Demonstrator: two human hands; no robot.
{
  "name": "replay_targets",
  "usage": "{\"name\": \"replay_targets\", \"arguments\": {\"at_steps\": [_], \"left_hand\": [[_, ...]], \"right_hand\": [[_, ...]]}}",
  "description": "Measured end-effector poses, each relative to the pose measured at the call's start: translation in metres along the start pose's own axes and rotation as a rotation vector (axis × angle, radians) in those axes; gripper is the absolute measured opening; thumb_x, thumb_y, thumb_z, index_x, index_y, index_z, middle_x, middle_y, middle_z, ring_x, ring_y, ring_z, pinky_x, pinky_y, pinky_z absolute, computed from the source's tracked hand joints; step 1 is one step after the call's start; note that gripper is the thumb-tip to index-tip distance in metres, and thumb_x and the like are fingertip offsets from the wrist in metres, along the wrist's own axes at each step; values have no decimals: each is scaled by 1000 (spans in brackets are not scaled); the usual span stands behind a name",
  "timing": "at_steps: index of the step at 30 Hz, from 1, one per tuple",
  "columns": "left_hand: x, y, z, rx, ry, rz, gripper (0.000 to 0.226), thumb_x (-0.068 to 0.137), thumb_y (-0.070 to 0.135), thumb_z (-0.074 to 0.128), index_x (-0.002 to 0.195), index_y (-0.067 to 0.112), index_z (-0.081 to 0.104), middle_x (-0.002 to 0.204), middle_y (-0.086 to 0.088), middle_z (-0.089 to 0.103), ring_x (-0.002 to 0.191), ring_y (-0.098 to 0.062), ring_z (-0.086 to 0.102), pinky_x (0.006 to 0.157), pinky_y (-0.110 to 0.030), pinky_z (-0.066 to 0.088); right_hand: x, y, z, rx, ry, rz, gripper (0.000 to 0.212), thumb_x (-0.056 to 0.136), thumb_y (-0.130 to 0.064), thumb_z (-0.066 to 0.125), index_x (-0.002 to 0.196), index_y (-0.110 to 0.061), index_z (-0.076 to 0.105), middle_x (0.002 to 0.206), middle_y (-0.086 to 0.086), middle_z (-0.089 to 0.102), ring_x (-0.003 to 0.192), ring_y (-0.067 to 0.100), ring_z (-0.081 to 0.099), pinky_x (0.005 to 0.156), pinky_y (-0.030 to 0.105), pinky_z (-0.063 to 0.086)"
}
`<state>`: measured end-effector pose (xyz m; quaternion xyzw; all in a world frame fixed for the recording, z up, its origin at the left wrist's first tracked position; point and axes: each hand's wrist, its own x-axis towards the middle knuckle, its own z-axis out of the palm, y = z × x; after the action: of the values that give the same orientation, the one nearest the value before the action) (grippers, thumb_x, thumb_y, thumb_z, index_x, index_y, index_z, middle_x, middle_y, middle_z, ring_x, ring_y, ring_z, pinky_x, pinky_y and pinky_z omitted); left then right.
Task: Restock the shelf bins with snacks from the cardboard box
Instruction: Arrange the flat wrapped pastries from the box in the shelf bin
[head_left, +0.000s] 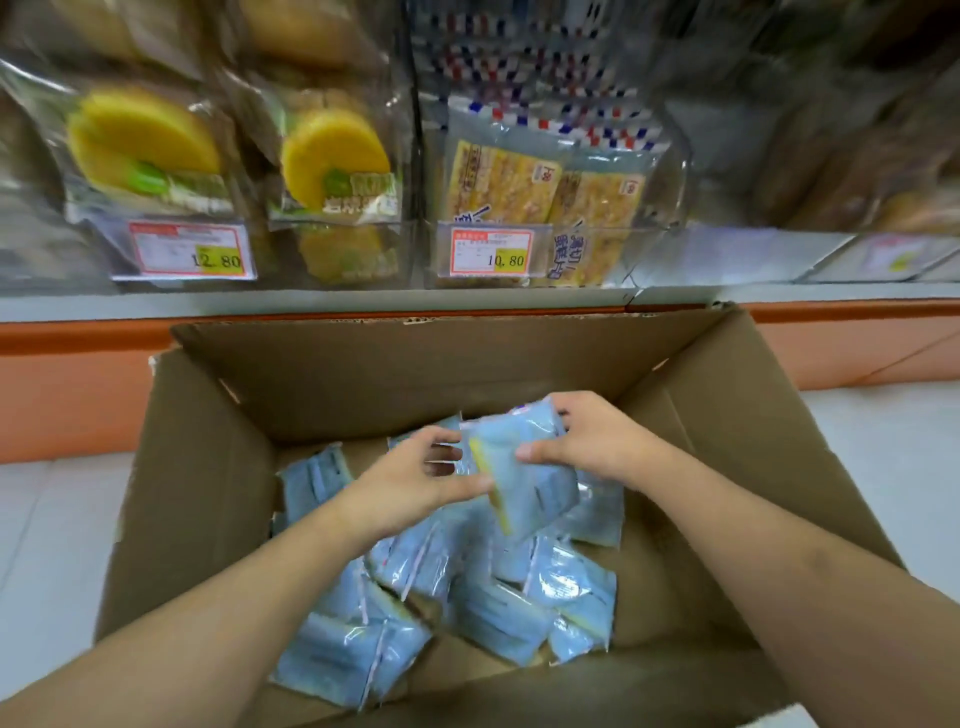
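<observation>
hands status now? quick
Left hand: fingers curled, pinching the blue snack packet.
Right hand: gripping the same packet, above the cardboard box.

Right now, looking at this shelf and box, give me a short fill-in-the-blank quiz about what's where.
1. Both hands, left hand and right hand, hold one pale blue plastic snack packet above the open brown ____ box.
2. The red-bordered price label under the yellow sliced-cake packets reads ____.
3. The round yellow cake packets sit to the ____ of those.

Missing words: cardboard; 10.80; left
</observation>
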<state>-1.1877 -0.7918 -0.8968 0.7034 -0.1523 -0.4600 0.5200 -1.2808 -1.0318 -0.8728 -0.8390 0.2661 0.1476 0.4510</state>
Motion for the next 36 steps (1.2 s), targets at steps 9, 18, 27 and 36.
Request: {"name": "replay_targets", "arguments": {"at_steps": [9, 18, 27, 36], "left_hand": [[-90, 154, -9, 170, 103, 414, 21, 92, 9, 79, 110, 21, 77, 101, 8, 82, 99, -9, 77, 93, -35, 62], [-145, 163, -9, 827, 119, 1098, 54, 85, 11, 78, 131, 38, 73, 140, 28, 63, 135, 5, 55, 111, -28, 48], [-141, 185, -34, 536, 434, 820, 51, 89, 51, 76, 135, 42, 55, 139, 27, 57, 132, 6, 53, 106, -21, 45], [-130, 191, -14, -195, 156, 382, 22, 89, 6, 75, 109, 17, 75, 100, -14, 80, 84, -26, 78, 74, -37, 65]], "right_hand": [[-128, -119, -47, 328, 272, -137, 24, 99, -28, 73, 112, -9, 72, 110, 13, 77, 105, 32, 73, 98, 52, 58], [-187, -150, -43, 957, 121, -93, 35, 97, -24, 66, 125, -4, 73, 122, 33, 69, 109, 47, 70, 87, 57, 62], [-176, -147, -66, 860, 344, -393, 43, 89, 9, 67, 127, -11, 67, 113, 20, 78, 100, 35, 75, 92, 45, 58], [-167, -151, -53, 827, 243, -406, 43, 91, 7, 70, 128, -13, 64, 117, 14, 78, 108, 36, 74, 88, 43, 56]]}}
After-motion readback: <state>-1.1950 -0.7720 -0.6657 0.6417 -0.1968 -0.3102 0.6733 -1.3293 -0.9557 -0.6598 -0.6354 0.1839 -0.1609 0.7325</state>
